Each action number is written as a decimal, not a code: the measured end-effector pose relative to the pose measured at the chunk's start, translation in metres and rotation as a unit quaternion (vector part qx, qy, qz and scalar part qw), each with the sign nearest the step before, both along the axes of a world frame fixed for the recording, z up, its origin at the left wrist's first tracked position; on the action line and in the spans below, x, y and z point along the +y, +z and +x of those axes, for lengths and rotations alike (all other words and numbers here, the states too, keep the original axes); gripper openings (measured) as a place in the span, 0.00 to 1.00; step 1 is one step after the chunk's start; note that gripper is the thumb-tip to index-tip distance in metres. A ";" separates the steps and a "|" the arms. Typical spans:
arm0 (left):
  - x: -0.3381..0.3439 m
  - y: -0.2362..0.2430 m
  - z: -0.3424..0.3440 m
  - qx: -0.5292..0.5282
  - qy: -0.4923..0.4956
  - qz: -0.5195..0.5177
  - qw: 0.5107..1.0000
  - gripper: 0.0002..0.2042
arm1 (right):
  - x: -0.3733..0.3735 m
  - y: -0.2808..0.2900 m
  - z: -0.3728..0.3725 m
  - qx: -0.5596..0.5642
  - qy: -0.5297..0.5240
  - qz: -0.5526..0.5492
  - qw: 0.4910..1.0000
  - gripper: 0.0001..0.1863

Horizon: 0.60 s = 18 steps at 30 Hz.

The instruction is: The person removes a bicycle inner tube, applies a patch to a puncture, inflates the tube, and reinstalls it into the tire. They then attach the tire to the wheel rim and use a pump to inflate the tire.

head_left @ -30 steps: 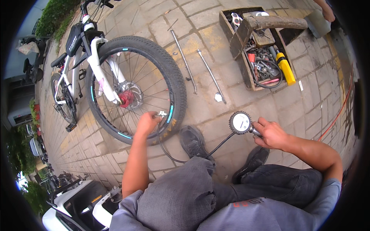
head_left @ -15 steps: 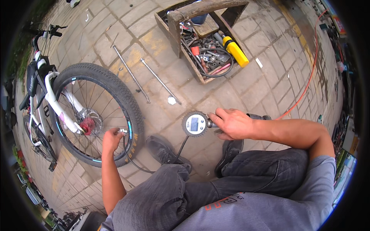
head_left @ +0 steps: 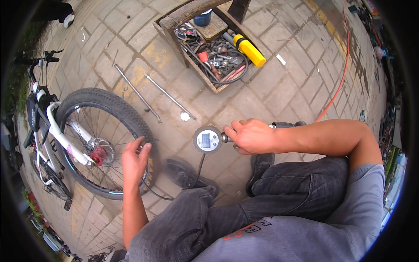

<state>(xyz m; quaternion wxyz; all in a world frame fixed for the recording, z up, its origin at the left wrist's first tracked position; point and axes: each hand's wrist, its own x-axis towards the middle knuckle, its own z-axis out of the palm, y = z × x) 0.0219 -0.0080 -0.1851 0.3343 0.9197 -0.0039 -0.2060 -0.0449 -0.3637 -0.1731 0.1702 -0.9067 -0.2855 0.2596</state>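
Observation:
My right hand (head_left: 254, 136) is closed around the body of a tyre inflator, whose round digital gauge (head_left: 207, 139) has a white face, a small screen and a dark rim. A black hose (head_left: 201, 169) runs down from the gauge and behind my knee. Another stretch of it reaches the front wheel, where my left hand hides its end. My left hand (head_left: 136, 160) is over the rim and tyre (head_left: 139, 124) with fingers apart, nothing visible in them. The wheel belongs to a white bicycle (head_left: 53, 123) with a red hub and a brake disc, on the left.
Two long metal rods (head_left: 170, 97) lie on the paving by a crumpled white scrap (head_left: 185, 116). Beyond is a wooden toolbox (head_left: 214, 87) with loose metal parts and a yellow-cased tool (head_left: 249, 50). An orange hose (head_left: 342, 78) crosses the right side. Someone's shoe (head_left: 68, 20) shows far left.
My left hand has lifted off the hose end at the rim, and its fingers have spread. The right hand keeps its grip on the inflator. The whole view has shifted slightly.

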 end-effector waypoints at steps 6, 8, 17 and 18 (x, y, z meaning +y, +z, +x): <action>-0.081 0.008 -0.024 0.097 -0.109 -0.213 0.966 0.26 | 0.015 0.003 0.006 0.002 0.007 0.001 1.000 0.23; -0.067 -0.008 -0.025 0.043 -0.053 -0.173 0.982 0.22 | 0.006 0.007 0.007 0.019 0.001 0.023 1.000 0.26; 0.131 -0.085 -0.064 -0.114 0.060 0.150 0.980 0.15 | -0.009 -0.002 0.002 0.171 -0.053 0.044 0.983 0.26; 0.137 -0.080 -0.067 -0.067 0.038 0.106 0.991 0.16 | -0.008 -0.003 0.003 0.171 -0.045 0.048 0.983 0.26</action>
